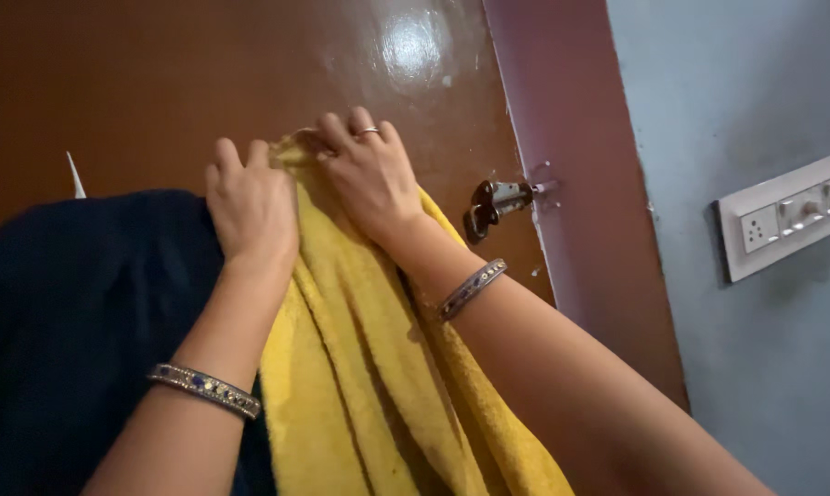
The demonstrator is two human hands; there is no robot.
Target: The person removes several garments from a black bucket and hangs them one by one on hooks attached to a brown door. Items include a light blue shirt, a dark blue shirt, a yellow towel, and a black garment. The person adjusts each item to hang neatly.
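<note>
Yellow towel [378, 367] hung against the brown door [158, 73], next to a dark blue cloth [75, 331]. The left hand [249, 207] and the right hand [369, 170] both pinched the towel's top edge with bent fingers. A metal latch [497, 202] sat beside them. A white switch plate [787, 216] was on the grey wall [755, 83].

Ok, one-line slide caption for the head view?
Both hands, left and right, press a yellow towel against a brown door.
</note>
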